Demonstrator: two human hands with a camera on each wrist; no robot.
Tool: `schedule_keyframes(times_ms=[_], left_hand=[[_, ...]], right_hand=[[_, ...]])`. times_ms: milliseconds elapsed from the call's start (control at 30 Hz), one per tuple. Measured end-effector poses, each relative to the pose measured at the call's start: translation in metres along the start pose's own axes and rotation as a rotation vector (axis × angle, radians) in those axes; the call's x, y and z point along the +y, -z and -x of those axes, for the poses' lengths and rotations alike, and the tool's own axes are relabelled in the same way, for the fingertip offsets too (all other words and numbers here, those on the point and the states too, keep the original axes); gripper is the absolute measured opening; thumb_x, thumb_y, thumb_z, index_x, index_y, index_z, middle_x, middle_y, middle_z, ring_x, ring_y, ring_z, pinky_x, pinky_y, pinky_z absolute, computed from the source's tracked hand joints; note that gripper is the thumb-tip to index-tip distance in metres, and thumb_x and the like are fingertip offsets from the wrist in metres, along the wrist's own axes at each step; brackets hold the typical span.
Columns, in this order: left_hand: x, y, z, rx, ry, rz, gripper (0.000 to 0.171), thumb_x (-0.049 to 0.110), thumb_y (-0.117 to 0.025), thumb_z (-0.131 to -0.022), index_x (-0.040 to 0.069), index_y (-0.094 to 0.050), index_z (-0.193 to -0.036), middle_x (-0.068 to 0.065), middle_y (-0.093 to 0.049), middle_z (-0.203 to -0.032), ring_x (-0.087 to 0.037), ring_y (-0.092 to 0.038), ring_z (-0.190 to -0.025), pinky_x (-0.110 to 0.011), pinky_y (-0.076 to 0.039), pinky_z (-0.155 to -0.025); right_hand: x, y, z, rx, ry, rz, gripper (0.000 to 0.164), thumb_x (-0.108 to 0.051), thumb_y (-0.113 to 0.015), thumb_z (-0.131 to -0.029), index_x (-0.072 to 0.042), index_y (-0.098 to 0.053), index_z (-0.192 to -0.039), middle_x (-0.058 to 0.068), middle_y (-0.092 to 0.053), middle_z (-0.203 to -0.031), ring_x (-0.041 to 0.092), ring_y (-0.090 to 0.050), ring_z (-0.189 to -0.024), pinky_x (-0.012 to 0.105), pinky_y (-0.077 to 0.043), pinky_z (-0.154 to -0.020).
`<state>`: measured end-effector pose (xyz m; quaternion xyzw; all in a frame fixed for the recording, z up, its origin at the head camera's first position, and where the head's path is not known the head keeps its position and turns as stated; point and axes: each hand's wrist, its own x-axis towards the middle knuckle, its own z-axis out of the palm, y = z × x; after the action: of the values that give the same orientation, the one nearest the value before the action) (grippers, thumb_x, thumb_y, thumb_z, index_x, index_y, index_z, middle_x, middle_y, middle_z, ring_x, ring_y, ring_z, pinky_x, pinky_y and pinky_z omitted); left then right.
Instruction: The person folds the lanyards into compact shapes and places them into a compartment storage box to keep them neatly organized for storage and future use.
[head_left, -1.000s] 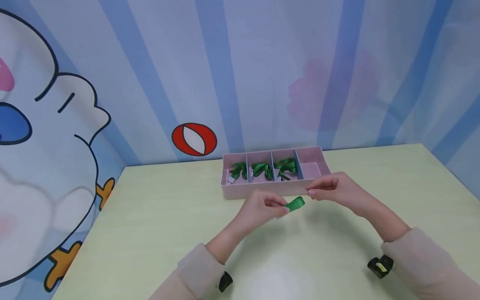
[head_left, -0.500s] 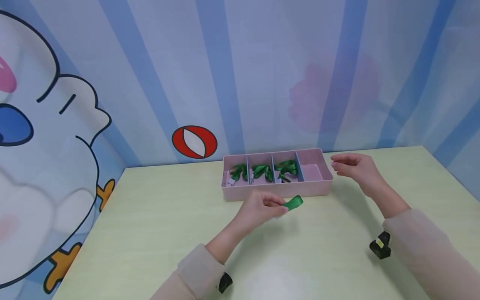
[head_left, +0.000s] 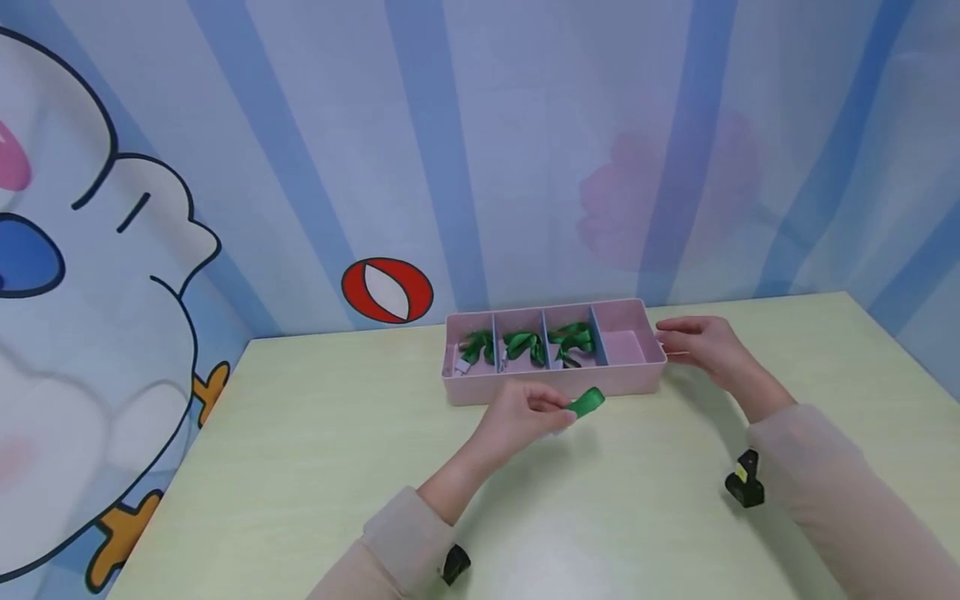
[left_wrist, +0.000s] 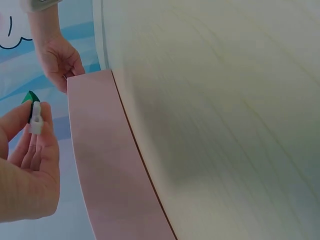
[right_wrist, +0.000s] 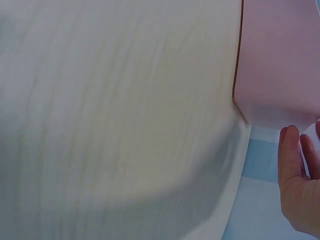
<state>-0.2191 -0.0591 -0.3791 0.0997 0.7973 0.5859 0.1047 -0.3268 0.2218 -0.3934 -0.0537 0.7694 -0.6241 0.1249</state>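
Observation:
My left hand (head_left: pixel 522 417) pinches a folded green ribbon (head_left: pixel 587 402) above the table, in front of the box. In the left wrist view, a small white plastic piece (left_wrist: pixel 36 119) shows between thumb and fingers, with the green ribbon (left_wrist: pixel 31 96) just beyond it. A pink divided box (head_left: pixel 555 387) stands by the wall; green ribbons (head_left: pixel 575 337) with white ends lie in its three left compartments, and the rightmost compartment (head_left: pixel 624 343) holds nothing. My right hand (head_left: pixel 708 348) is at the box's right end, its extended fingertips (right_wrist: pixel 291 135) right at the end wall.
The pale wooden table (head_left: pixel 315 450) reaches back to a blue striped wall (head_left: pixel 525 150) with printed cartoon figures. Black wrist devices (head_left: pixel 745 479) hang under both sleeves.
My right hand has moved away from beside the ribbon, out to the right, then in against the box's right end. The left hand keeps the ribbon in nearly the same place.

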Motion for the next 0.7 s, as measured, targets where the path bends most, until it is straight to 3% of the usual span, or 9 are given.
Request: schedule_keyframes(times_ms=[233, 300, 500, 700], left_hand=[[0.007, -0.001, -0.003, 0.011, 0.002, -0.017, 0.012, 0.011, -0.070, -0.083, 0.003, -0.072, -0.093, -0.005, -0.068, -0.078, -0.016, -0.061, -0.070, -0.023, -0.050, -0.062], [0.002, -0.001, -0.009, 0.014, -0.001, -0.022, 0.012, 0.014, -0.072, -0.083, 0.005, -0.072, -0.092, -0.002, -0.068, -0.077, -0.013, -0.061, -0.069, -0.024, -0.051, -0.062], [0.009, -0.005, -0.016, 0.039, 0.016, -0.020, 0.010, 0.013, -0.073, -0.081, 0.005, -0.072, -0.088, -0.001, -0.067, -0.076, -0.012, -0.062, -0.068, -0.025, -0.051, -0.063], [0.020, -0.008, -0.027, 0.075, 0.016, -0.055, 0.012, 0.016, -0.075, -0.080, 0.007, -0.073, -0.088, 0.002, -0.068, -0.080, -0.009, -0.063, -0.071, -0.024, -0.052, -0.064]], right_hand=[[-0.001, -0.002, -0.001, -0.004, -0.003, -0.031, 0.053, -0.012, -0.055, -0.094, 0.018, -0.035, -0.132, -0.015, -0.058, -0.089, -0.003, -0.060, -0.080, 0.020, -0.053, -0.076], [-0.001, -0.003, -0.002, -0.006, -0.014, -0.015, 0.052, -0.012, -0.054, -0.094, 0.018, -0.035, -0.132, -0.011, -0.058, -0.094, -0.004, -0.059, -0.080, 0.021, -0.053, -0.077], [-0.004, -0.006, -0.004, -0.009, -0.041, 0.022, 0.050, -0.011, -0.053, -0.094, 0.016, -0.036, -0.133, 0.002, -0.056, -0.106, -0.003, -0.059, -0.080, 0.021, -0.052, -0.078], [-0.007, -0.006, -0.004, -0.013, -0.060, 0.008, 0.050, -0.008, -0.053, -0.093, 0.016, -0.035, -0.133, -0.007, -0.058, -0.093, 0.000, -0.059, -0.078, 0.021, -0.053, -0.076]])
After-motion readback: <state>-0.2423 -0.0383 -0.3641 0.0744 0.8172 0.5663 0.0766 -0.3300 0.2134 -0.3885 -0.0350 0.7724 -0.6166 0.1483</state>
